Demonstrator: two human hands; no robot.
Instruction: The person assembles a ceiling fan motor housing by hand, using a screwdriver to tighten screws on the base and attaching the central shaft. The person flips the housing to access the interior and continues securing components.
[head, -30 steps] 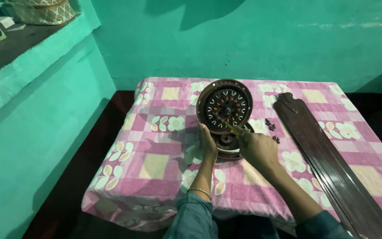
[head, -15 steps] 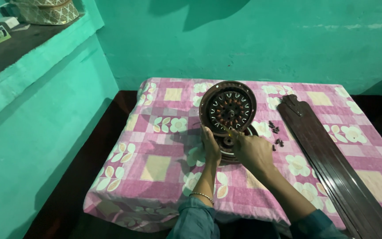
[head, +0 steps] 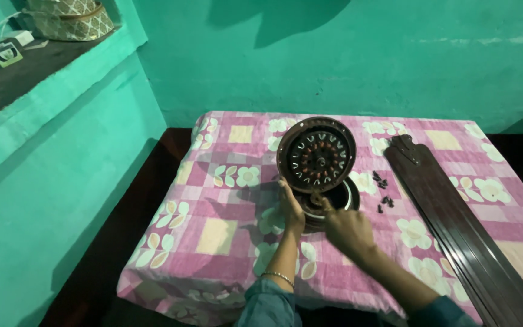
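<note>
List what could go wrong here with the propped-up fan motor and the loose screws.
1. The motor stands tilted on edge, steadied only by the left hand; if that grip slackens it may tip onto the lower cover.
2. The screws lie loose on the cloth near the blades; a nudge could scatter them.
3. The right hand works close under the motor's rim, so fingers might get pinched.
</note>
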